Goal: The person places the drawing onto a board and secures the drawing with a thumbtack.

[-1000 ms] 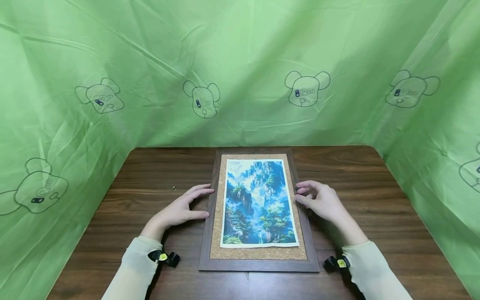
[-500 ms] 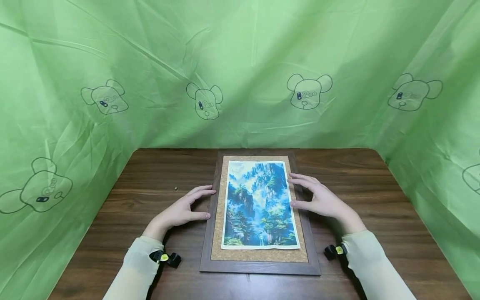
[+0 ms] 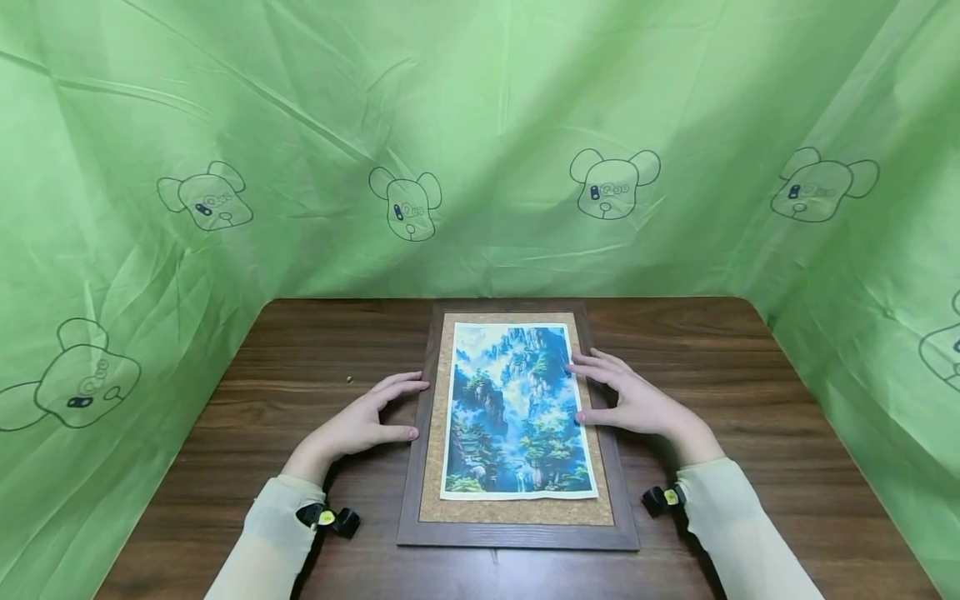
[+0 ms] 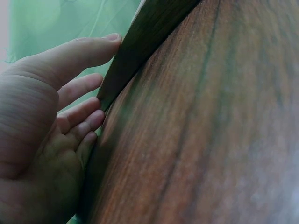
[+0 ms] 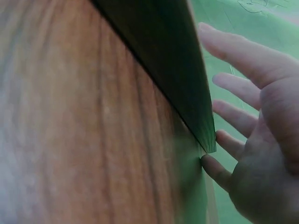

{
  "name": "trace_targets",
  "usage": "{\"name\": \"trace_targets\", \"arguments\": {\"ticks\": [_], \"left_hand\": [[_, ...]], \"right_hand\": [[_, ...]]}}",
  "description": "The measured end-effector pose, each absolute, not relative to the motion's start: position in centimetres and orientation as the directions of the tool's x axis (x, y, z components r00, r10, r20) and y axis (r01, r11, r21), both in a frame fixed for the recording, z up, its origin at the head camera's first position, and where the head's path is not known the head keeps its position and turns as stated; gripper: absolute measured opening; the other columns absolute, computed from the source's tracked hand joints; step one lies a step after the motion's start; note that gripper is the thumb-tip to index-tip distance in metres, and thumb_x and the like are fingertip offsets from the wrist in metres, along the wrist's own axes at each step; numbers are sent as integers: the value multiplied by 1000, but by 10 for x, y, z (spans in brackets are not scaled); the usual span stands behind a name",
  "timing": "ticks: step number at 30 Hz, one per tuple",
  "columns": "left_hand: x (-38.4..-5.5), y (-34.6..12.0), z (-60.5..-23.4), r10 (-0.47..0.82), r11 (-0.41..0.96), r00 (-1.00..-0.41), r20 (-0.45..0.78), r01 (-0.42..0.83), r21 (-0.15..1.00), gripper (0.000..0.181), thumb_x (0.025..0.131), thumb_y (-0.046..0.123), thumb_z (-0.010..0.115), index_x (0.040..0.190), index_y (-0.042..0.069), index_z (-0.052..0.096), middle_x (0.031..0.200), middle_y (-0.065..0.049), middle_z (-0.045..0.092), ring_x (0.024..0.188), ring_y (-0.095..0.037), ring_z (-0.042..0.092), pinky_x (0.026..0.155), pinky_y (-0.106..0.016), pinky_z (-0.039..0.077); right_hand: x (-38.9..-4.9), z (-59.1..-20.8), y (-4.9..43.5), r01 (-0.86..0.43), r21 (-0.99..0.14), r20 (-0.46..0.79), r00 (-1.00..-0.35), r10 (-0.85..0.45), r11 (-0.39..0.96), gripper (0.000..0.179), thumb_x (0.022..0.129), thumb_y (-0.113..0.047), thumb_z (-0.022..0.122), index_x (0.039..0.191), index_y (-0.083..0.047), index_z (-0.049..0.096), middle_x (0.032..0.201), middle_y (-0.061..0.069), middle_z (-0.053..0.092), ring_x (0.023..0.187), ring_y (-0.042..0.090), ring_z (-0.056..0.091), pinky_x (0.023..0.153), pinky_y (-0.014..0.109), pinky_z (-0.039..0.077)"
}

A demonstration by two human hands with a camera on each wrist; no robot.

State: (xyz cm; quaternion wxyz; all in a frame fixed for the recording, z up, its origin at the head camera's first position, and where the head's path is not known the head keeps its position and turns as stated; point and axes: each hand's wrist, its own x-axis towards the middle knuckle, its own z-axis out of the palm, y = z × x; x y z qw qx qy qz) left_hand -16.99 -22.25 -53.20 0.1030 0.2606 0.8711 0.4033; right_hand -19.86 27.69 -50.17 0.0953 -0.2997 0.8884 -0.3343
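Symmetrically, both forearms slant inward from the near side, flanking the wooden frame (image 3: 517, 536) that lies on the counter (image 3: 300, 350); inside it, a blue landscape print (image 3: 517, 417) rests upon the cork board (image 3: 517, 511). The left hand (image 3: 356, 427) has thumb and index finger spread into a wide curve, their tips at the frame's left edge; its grip is released, clasping nothing. The right hand (image 3: 647, 408) reaches over the frame's right side, fingers extended, thumb parted, tips at the print's right margin; that grip is likewise loose. Whether those tips touch the paper, I cannot tell.
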Motion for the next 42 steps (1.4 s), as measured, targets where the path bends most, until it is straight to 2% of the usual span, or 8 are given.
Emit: {"name": "trace_targets", "arguments": {"ticks": [6,20,26,29,33,37,39,42], "left_hand": [[-166,-228,-534,532,547,-846,31,372,750,76,97,40,86,163,26,53,175,-3,36,160,-39,33,119,-70,35],[-168,-226,-534,524,542,-851,38,367,756,76,96,40,87,163,26,53,175,-2,36,161,-37,33,120,-68,33],[-171,-225,-530,514,522,-856,51,359,774,73,97,35,87,161,22,55,170,-4,44,158,-35,38,122,-65,34],[-173,-227,-525,466,491,-877,113,363,792,64,99,27,85,157,19,60,161,-6,56,149,-33,51,120,-61,39],[-176,-239,-517,309,490,-922,234,365,791,48,101,15,81,147,14,68,146,-8,69,132,-32,65,111,-57,49],[-179,-260,-513,156,587,-944,291,325,741,38,104,11,77,141,11,71,135,-11,74,117,-27,70,98,-41,55],[-179,-270,-512,114,643,-949,293,295,707,36,104,11,75,140,9,72,131,-13,76,109,-25,71,92,-32,54],[-179,-283,-512,78,708,-955,285,255,659,35,103,12,75,138,8,72,125,-13,77,101,-23,69,84,-27,50]], "right_hand": [[-199,-508,274,-499,-628,20,-777,-629,597,82,95,-45,86,164,-16,53,177,8,35,167,44,8,120,84,14],[-202,-508,275,-472,-618,-28,-786,-617,629,82,96,-50,84,166,-21,51,179,2,30,168,40,3,112,92,8],[-199,-507,276,-469,-622,-22,-790,-613,627,82,96,-47,85,165,-21,51,179,4,30,168,40,4,115,90,7],[-198,-506,277,-461,-627,-25,-795,-607,629,82,95,-46,86,165,-20,52,179,4,30,168,40,5,116,89,6],[-197,-506,277,-451,-632,-31,-798,-602,630,82,95,-46,86,165,-20,52,179,4,30,168,40,4,115,89,6],[-198,-506,278,-445,-638,-37,-798,-602,629,83,95,-46,86,165,-21,51,180,4,29,168,40,4,115,90,6],[-198,-506,278,-446,-634,-38,-798,-601,632,83,95,-47,86,165,-21,51,180,4,29,168,40,3,114,90,6],[-199,-507,278,-448,-630,-38,-799,-601,635,83,95,-48,86,165,-22,51,180,4,28,168,40,3,113,91,6]]}}
